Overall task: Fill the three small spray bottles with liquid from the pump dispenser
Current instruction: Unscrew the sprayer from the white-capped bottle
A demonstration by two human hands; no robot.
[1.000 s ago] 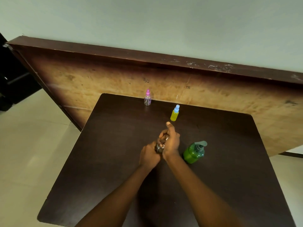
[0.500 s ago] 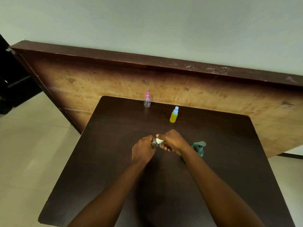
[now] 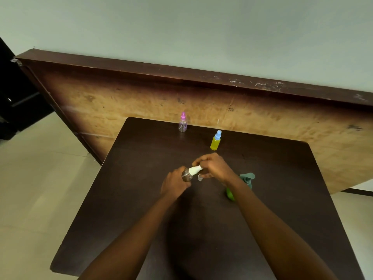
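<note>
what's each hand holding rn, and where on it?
Left hand grips the clear bottle by its body; right hand pinches its white spray top.

The person's right forearm crosses in front of the green pump dispenser (image 3: 230,194), so only a sliver of its body and its grey-green pump head show. The left hand (image 3: 175,183) wraps the clear bottle (image 3: 186,175), hiding most of it; whether it holds any liquid cannot be told. The right hand (image 3: 215,166) covers the tip of the white spray top (image 3: 195,170). A small clear piece (image 3: 200,177) beneath that hand may be a cap, though it is too small to be sure. The table (image 3: 282,199) runs out of view at the bottom edge, as do both arms. The contents of the pink-topped bottle (image 3: 182,124) are too faint to judge.
</note>
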